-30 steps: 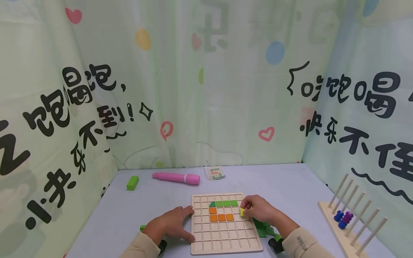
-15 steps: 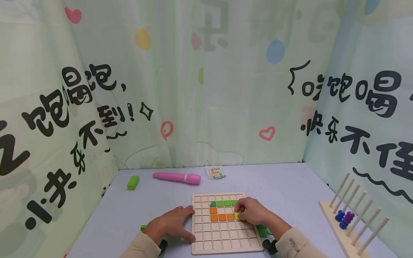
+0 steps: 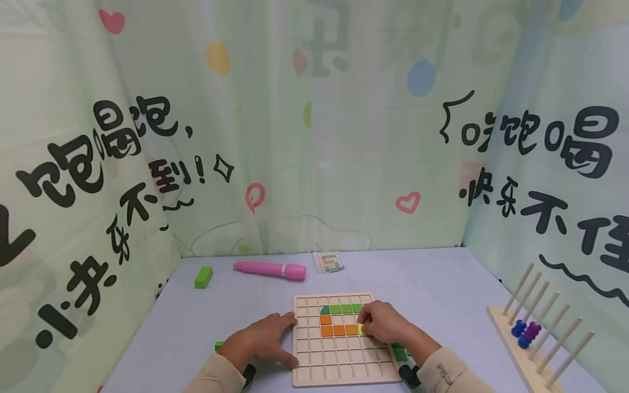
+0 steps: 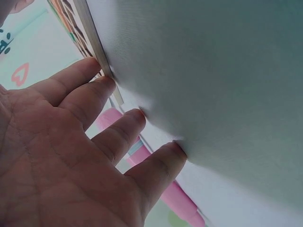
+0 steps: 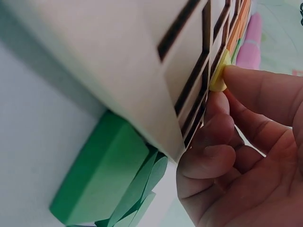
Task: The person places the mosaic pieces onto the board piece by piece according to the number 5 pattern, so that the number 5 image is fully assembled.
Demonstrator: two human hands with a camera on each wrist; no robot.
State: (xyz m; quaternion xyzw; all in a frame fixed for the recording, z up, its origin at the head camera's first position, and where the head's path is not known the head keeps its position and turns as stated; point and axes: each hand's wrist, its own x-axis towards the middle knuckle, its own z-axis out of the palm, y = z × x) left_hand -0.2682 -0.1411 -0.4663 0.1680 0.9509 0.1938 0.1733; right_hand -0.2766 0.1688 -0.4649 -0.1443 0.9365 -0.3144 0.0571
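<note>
A wooden grid board [image 3: 339,360] lies on the table in the head view. Its grooved cells hold several green tiles [image 3: 346,309] in one row, and orange tiles [image 3: 339,330] below them. My right hand [image 3: 385,323] pinches a small yellow tile [image 5: 220,73] between thumb and fingers. In the right wrist view this tile sits tilted at the board's surface, beyond the end of the orange row. My left hand [image 3: 262,341] spreads at the board's left side, fingers extended. Two of its fingertips touch the board's edge in the left wrist view.
Green blocks [image 5: 104,170] lie against the board's right side, partly under my right arm. A pink pen-shaped thing [image 3: 270,269], a patterned card [image 3: 327,262] and a green block [image 3: 203,278] lie farther back. A peg stand [image 3: 523,349] with beads stands at right.
My right hand has moved left and slightly down with the yellow tile, from the board's right edge to the end of the orange row. The left hand has stayed put.
</note>
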